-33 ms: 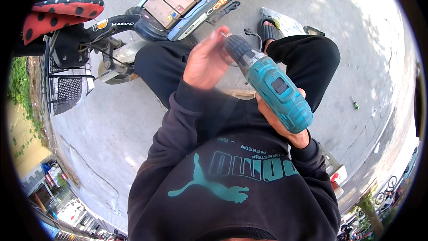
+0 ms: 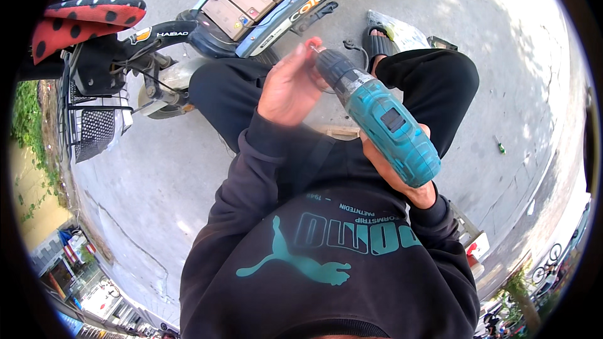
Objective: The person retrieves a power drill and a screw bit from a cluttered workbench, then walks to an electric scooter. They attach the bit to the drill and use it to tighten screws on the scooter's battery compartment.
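Note:
My right hand is wrapped round the grip of a teal cordless drill, most of the grip hidden under its body. The drill's black chuck points up and to the left, with a thin bit at its tip. Against that tip, my left hand pinches a small red piece, partly hidden by the fingers. Beyond the hands lies the open deck of an electric scooter, where several brown batteries sit side by side with red terminals and wires.
The scooter's front wheel and wire basket are on the left, below a red and black dotted cover. My sandalled foot rests beside a clear plastic bag. A black cable plug shows near the chuck.

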Demonstrator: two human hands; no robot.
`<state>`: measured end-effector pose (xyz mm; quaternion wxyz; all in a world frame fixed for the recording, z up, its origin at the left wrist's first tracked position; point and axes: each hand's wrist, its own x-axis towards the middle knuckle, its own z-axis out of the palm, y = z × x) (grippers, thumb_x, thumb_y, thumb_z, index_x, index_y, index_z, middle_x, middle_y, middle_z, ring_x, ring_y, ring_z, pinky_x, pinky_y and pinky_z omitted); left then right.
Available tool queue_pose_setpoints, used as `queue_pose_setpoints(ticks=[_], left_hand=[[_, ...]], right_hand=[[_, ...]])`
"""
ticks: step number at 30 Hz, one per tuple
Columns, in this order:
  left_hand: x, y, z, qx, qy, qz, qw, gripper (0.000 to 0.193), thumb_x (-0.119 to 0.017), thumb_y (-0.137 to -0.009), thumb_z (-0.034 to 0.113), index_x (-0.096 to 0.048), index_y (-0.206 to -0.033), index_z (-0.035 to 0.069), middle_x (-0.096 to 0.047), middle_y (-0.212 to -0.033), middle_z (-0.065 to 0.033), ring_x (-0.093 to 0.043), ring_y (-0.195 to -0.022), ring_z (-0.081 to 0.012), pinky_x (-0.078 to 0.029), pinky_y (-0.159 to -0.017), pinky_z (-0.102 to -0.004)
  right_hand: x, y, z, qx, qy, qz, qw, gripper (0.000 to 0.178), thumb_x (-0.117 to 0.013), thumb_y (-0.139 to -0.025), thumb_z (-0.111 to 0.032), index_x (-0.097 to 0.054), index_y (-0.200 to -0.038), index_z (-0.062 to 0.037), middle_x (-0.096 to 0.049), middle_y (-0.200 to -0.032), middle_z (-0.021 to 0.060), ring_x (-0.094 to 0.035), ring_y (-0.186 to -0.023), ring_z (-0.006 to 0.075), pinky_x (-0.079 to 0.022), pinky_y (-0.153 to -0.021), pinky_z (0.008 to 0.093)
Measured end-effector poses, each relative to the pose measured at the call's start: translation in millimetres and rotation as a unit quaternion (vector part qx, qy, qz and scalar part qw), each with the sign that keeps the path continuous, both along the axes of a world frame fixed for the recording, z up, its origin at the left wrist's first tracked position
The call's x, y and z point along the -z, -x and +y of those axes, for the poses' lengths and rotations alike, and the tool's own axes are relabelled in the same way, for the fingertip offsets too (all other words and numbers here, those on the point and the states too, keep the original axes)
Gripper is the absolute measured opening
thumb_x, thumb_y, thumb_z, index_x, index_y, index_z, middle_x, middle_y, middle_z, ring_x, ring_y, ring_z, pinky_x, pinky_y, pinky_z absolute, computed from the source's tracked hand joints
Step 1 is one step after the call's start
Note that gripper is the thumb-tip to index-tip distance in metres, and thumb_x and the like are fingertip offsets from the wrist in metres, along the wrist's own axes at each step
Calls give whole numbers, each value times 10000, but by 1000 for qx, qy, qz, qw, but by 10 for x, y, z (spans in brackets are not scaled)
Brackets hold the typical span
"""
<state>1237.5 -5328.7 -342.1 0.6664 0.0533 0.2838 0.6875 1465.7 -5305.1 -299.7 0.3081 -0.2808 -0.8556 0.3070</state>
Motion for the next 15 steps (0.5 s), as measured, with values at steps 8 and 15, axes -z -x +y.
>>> queue_pose_setpoints(ticks=[8, 15], left_hand=[[116, 53, -19, -20, -43, 73, 996, 256, -581, -1005, 165, -588, -1199, -3, -654, -1130, -54, -621, -1002, -127, -501, -924, -307], [-33, 33, 12, -45, -29, 255, 965, 268, -646, -957, 134, -600, -1199, 29, -671, -1134, -80, -635, -954, -135, -511, -837, -300]], right_hand=[[-51, -54, 5, 10, 116, -3, 993, 98, -678, -818, 15, -602, -823, -48, -558, -654, -5, -561, -574, 119, -490, -573, 237], [143, -161, -193, 64, 254, -16, 965, 208, -711, -850, -54, -650, -1044, -14, -668, -876, 58, -629, -694, 137, -504, -654, 254]])
